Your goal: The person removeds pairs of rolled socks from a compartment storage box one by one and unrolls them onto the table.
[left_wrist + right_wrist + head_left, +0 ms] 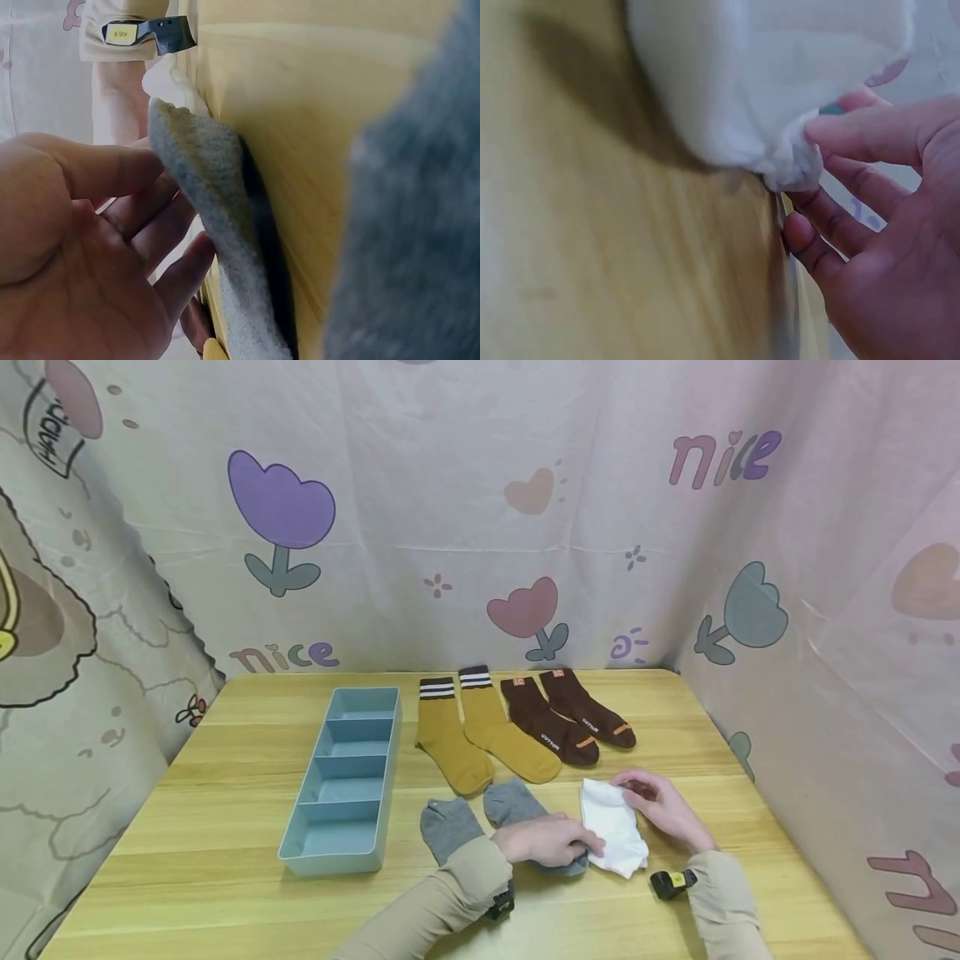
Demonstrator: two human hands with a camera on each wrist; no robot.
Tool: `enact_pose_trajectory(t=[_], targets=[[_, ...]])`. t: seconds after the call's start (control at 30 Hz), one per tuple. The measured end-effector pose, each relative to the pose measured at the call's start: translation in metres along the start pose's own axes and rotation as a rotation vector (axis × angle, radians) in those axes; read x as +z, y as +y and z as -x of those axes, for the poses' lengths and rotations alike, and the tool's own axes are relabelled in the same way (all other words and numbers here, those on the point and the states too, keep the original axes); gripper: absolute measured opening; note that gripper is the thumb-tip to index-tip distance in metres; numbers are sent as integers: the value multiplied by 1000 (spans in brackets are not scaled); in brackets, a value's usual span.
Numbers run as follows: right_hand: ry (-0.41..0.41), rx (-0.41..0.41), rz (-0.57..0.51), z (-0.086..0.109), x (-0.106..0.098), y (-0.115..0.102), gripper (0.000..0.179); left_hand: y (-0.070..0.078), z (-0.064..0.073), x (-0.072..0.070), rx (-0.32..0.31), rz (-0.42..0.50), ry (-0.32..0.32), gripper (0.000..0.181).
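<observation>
A white sock (613, 827) lies flattened at the right of the sock group. My right hand (663, 806) pinches its upper right edge; the right wrist view shows the thumb on the bunched white fabric (795, 154). From the left, my left hand (546, 841) reaches across a grey sock (513, 802), its index finger extended onto the white sock's lower left. A second grey sock (450, 827) lies partly under the left sleeve. In the left wrist view, a grey sock (217, 195) hides some of the left fingertips.
A blue-grey box (381, 827) with several compartments stands on the wooden table (225, 793) at left. Behind the grey socks lie two mustard socks (450, 735) with striped cuffs and two brown socks (536, 710). Printed curtains (420, 485) enclose the table's back and sides.
</observation>
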State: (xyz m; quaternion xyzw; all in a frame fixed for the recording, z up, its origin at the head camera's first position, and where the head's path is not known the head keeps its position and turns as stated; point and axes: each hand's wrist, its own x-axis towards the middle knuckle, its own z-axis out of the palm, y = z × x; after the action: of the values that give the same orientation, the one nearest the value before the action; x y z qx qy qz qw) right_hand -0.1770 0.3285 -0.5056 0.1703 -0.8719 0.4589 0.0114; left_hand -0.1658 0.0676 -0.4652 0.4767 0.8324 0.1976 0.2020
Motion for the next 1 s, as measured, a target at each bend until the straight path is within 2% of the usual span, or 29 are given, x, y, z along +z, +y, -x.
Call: enact_pose_trajectory(t=[0.33, 0.63, 0.83, 1.0], targets=[[-76, 36, 141, -8, -4, -3, 26, 0, 0, 0, 10, -18, -16, 36], [-38, 39, 248, -21, -6, -1, 22, 0, -2, 1, 18, -42, -16, 36], [-14, -2, 205, -25, -6, 0, 29, -1, -2, 0, 26, -31, -19, 36], [-66, -28, 162, -28, -5, -1, 40, -1, -1, 0, 28, -19, -21, 36]])
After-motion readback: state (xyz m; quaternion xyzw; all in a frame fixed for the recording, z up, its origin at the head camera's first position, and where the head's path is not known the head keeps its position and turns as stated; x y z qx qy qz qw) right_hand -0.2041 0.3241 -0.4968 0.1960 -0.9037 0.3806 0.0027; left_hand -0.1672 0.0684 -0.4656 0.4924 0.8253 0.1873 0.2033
